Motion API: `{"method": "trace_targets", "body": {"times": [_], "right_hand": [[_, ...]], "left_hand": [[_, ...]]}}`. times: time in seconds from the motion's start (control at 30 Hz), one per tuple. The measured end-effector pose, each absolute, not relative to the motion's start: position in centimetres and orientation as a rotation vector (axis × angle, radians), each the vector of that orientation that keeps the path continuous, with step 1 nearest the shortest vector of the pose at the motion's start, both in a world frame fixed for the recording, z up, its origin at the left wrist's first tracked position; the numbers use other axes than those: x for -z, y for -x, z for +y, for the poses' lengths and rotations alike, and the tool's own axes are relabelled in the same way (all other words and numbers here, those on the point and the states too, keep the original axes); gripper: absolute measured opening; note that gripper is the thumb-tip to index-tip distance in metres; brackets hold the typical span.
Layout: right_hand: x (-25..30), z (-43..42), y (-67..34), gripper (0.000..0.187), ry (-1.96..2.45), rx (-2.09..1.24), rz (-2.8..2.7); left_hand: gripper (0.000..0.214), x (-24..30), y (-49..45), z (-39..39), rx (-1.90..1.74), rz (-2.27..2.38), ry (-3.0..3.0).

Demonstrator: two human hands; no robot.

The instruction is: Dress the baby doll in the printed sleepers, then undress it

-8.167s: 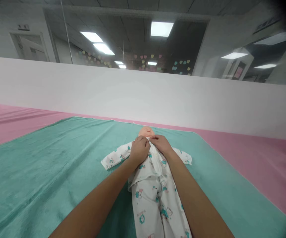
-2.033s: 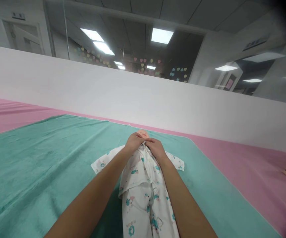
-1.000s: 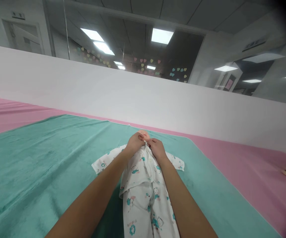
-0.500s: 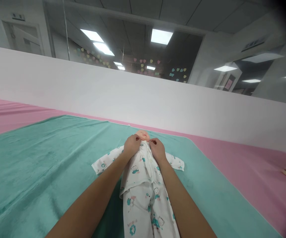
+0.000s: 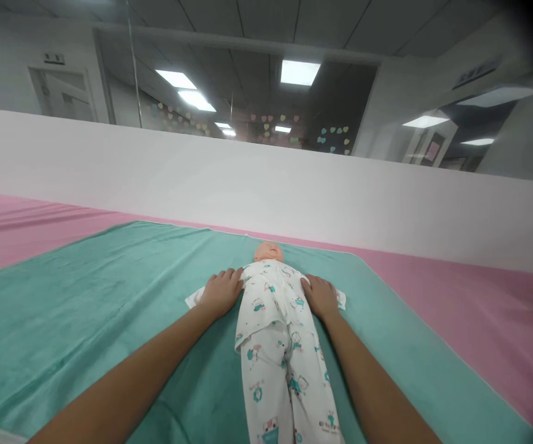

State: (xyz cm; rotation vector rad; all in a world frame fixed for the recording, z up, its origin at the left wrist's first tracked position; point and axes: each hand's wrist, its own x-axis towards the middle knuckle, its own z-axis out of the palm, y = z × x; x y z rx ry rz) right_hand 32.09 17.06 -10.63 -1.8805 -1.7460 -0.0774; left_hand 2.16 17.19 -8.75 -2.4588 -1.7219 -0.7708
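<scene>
Sleeves (image 5: 195,298) lie partly hidden beneath left hand (image 5: 223,293) and right hand (image 5: 322,297).

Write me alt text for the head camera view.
A baby doll in printed white pajamas lies face up on a teal blanket, the person's left hand and right hand each over a sleeve. Behind are pink fabric and a white wall.

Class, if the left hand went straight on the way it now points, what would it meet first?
Probably the printed shirt, near its shoulder; the left hand points toward it, though exact depth is unclear.
</scene>
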Motion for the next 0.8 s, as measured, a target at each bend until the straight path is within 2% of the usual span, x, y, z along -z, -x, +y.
{"method": "trace_targets", "body": {"times": [0.13,0.3,0.4,0.57,0.7,0.8], "right_hand": [[11.8,15.1,-37.2,0.050,2.056,0.043,-1.740],[12.2,13.7,-41.1,0.052,2.120,0.046,-1.632],[11.8,13.6,-41.3,0.055,2.239,0.024,-1.426],[11.4,13.7,-41.1,0.044,2.205,-0.174,-1.380],[11.6,13.8,-41.4,0.035,2.031,-0.176,-1.301],[11.9,13.9,-41.6,0.036,1.891,-0.156,-1.167]], "left_hand": [[0.045,8.6,3.1,15.4,0.545,-1.750,2.460],[0.063,7.0,6.7,15.3,0.475,-2.171,2.417],[0.060,5.9,7.3,15.4,0.451,-2.285,2.406],[0.062,5.3,7.4,14.9,0.343,-2.448,2.547],[0.056,5.4,6.9,14.8,0.551,-2.447,2.469],[0.046,5.4,6.4,14.7,0.809,-2.408,2.397]]}}
